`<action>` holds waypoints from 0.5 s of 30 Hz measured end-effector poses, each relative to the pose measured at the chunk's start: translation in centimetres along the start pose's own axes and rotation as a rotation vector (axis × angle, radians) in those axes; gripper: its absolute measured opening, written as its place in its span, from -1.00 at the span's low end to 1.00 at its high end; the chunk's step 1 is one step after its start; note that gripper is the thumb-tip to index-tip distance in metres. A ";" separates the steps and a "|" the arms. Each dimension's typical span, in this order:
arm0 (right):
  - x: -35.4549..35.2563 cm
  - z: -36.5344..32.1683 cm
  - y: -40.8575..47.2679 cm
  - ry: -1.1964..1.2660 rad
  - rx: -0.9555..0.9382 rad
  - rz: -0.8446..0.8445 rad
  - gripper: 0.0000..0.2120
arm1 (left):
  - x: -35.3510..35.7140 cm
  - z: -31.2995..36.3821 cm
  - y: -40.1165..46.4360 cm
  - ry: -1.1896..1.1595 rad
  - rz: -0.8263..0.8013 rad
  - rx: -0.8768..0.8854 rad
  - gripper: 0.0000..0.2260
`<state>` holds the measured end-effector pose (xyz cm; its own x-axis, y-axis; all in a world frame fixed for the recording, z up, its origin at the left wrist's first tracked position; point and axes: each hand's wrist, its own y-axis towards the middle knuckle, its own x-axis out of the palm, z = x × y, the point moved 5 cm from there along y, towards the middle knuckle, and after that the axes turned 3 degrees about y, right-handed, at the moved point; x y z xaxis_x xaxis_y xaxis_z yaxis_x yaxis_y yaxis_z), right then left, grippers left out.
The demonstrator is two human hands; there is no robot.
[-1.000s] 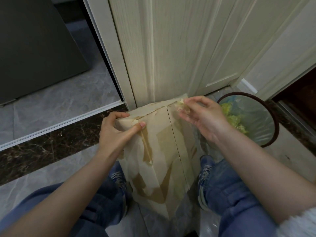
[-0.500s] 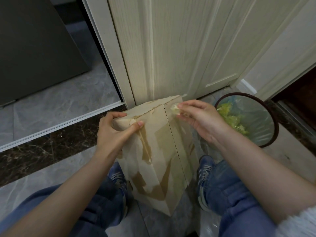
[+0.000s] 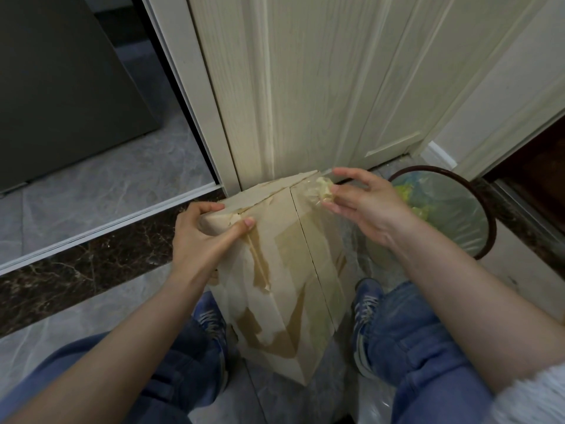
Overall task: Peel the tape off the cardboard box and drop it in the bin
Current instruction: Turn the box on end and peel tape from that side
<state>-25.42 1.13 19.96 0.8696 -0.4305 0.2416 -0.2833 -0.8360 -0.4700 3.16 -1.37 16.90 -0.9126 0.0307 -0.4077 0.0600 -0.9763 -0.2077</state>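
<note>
A tall cardboard box (image 3: 287, 286) stands upright on the floor between my feet, with torn brown patches where tape came away. My left hand (image 3: 204, 237) grips its top left corner, thumb across the front face. My right hand (image 3: 363, 203) pinches a crumpled wad of clear tape (image 3: 322, 188) at the box's top right corner; a clear strip still runs from the wad down the box's right face. A round bin (image 3: 486, 215) with a dark rim and clear liner sits just right of the box, holding green and blue scraps.
A cream panelled door (image 3: 305, 87) rises directly behind the box. A dark marble threshold strip (image 3: 91, 264) crosses the floor on the left, with a dark grey appliance (image 3: 61, 87) beyond it. My blue shoes (image 3: 367, 307) flank the box.
My right hand has pulled the tape wad a little to the right, away from the box's top corner, stretching the clear strip. My left hand keeps its grip on the box.
</note>
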 end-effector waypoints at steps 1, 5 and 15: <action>0.2 0.0 0.0 -0.013 -0.014 -0.024 -0.62 | 0.0 0.0 0.0 0.000 0.000 0.000 -0.37; 0.5 0.1 -0.1 -0.152 -0.059 -0.031 -0.58 | 0.0 -0.1 0.0 -0.011 -0.001 0.001 -0.37; 0.7 0.5 0.2 -0.156 -0.077 -0.066 -0.88 | 0.0 0.1 0.0 -0.020 0.000 0.006 -0.38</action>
<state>-24.64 0.83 19.61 0.9378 -0.3206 0.1329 -0.2480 -0.8870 -0.3896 3.15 -1.34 17.02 -0.9207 0.0268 -0.3893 0.0573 -0.9776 -0.2027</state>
